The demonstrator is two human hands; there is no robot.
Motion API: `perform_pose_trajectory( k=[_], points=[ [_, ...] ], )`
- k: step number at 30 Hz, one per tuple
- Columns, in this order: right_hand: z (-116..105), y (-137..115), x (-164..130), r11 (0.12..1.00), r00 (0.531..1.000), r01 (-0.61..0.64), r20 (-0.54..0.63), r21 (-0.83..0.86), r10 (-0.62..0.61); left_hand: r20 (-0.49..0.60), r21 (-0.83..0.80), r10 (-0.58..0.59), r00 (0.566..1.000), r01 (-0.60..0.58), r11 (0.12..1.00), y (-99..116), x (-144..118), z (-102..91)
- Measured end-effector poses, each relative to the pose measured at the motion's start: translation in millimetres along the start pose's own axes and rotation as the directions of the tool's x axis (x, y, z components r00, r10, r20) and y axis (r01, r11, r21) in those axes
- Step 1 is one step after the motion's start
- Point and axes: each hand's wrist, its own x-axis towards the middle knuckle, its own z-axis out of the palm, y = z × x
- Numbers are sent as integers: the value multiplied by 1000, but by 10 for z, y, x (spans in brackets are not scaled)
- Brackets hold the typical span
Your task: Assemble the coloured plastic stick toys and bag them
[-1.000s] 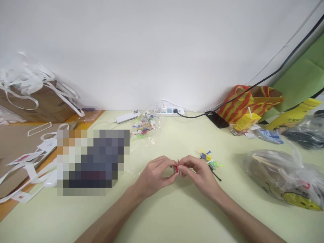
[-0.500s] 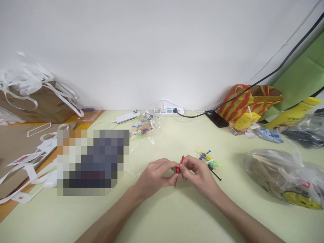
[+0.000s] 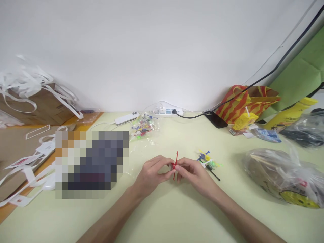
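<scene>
While my left hand (image 3: 152,173) and right hand (image 3: 193,172) pinch the red pick (image 3: 175,165) at mid-frame, it seems light, thin, bendable, best held near its middle.

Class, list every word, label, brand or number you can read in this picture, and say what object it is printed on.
None can be read.
Yellow drink carton: print too small and blurred.
Blue packet: markings blurred.
Yellow printed bag inside the clear plastic bag: a graphic, no readable letters.
White paper tags: a red mark, illegible.
Power strip: no legible label.
</scene>
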Motion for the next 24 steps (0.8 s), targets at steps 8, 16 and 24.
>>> perform_pose_trajectory(
  k=[8,16,24],
  points=[
    [-30,-10,11,997,999,-53,0,63,54,27,-43,22,999,-21,999,26,5,2],
    [-108,-31,-5,991,989,-126,84,34,123,65,-14,83,994,-82,997,14,20,-7],
    [-132,-33,-32,983,985,-146,108,109,134,27,71,167,986,-168,983,27,49,-25]
  ],
)
